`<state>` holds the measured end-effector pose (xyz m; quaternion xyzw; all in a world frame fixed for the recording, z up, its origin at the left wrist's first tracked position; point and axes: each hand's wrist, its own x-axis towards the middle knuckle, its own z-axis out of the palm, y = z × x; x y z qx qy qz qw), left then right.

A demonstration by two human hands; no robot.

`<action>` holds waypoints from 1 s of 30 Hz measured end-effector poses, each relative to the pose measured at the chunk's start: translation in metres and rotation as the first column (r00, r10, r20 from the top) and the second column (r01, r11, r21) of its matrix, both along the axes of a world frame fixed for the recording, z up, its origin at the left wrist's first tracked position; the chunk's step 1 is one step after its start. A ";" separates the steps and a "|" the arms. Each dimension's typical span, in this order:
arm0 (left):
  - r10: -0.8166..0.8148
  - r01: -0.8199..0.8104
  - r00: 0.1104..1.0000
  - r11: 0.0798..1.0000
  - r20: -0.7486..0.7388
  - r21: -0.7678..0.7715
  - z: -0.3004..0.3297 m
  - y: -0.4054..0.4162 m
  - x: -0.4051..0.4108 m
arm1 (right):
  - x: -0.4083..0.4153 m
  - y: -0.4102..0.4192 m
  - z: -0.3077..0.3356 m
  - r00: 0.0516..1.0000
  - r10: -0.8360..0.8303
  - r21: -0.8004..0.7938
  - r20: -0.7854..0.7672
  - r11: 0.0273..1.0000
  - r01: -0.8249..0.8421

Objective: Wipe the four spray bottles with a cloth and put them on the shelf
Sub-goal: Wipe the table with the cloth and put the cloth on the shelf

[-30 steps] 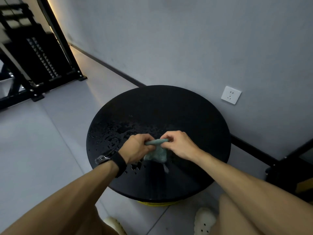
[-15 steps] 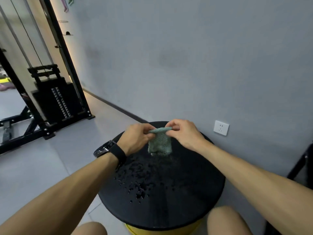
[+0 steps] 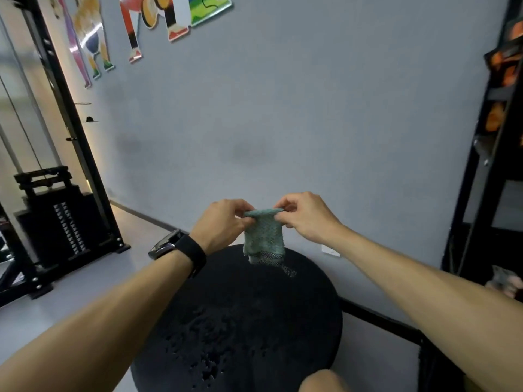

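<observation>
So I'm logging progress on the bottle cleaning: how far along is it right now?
Done: nothing that shows; no spray bottle is in view. In hand: the left hand and right hand pinch the top edge of the small green knitted cloth, hanging above the round black table with water drops. Left: wiping all four bottles and placing them, perhaps on the black shelf at right.

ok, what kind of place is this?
Most likely a gym. A cable machine with a black weight stack stands at left, and colourful cut-out figures in trainers decorate the grey wall. Both hands hold a green cloth above a wet round black table.
</observation>
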<state>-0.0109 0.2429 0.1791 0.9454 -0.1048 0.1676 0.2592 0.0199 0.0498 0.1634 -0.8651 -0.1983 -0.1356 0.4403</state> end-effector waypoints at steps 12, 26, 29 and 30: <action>-0.179 0.178 0.982 0.984 0.055 0.017 0.036 -0.098 -0.012 | -0.042 -0.102 0.037 0.987 -0.156 0.032 0.023 0.987 0.156; -0.486 0.487 0.869 0.873 0.088 0.016 0.044 -0.232 -0.036 | -0.122 -0.233 0.047 0.888 -0.457 0.014 0.062 0.890 0.457; -0.560 0.560 0.819 0.828 0.124 0.041 0.045 -0.264 -0.043 | -0.145 -0.257 0.047 0.859 -0.510 0.040 0.057 0.860 0.508; -0.583 0.582 0.803 0.812 0.124 0.043 0.044 -0.274 -0.045 | -0.154 -0.264 0.047 0.847 -0.528 0.046 0.054 0.849 0.526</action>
